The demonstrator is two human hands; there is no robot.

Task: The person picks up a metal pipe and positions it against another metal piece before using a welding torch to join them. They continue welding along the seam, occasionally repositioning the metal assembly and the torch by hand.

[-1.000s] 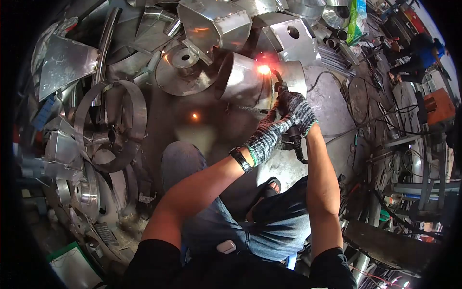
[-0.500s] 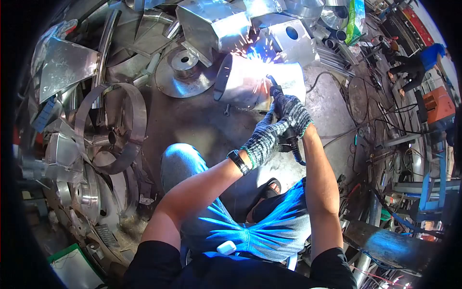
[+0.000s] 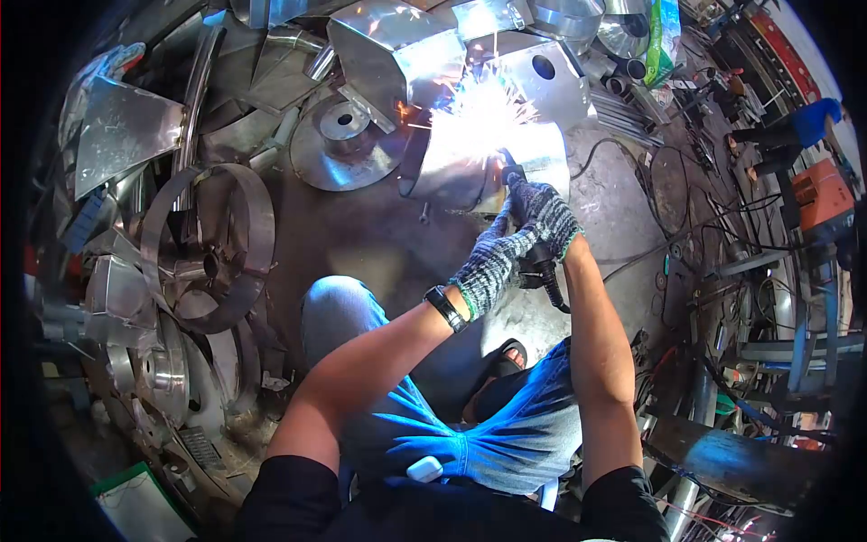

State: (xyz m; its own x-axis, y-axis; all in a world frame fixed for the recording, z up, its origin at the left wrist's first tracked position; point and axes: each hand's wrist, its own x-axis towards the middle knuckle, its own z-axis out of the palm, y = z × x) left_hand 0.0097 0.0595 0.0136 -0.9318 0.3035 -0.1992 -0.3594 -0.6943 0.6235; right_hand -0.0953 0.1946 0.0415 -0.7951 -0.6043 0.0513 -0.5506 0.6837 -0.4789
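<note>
Both my hands wear grey-and-white knit gloves and grip a welding torch (image 3: pixel 545 274) whose cable bends down below them. My right hand (image 3: pixel 549 217) wraps around the torch close to its nozzle. Just behind and to the left, my left hand (image 3: pixel 495 260) is closed on the torch, its fingers against the right hand. The torch points away from me at a wide metal cylinder (image 3: pixel 461 185) lying on its side on the floor. A bright arc with sparks burns on the cylinder's upper surface, and glare hides the contact spot and much of the metal.
A flanged metal disc (image 3: pixel 348 149) lies left of the cylinder. Farther left stands a large metal ring (image 3: pixel 260 230) among scrap. Bent sheet-metal pieces (image 3: pixel 375 54) crowd the far side. At the right are cables, an orange machine (image 3: pixel 822 194) and a person in blue (image 3: pixel 813 124).
The arc and sparks have grown brighter and spread wider over the cylinder. My hands and the torch have shifted very slightly left.
</note>
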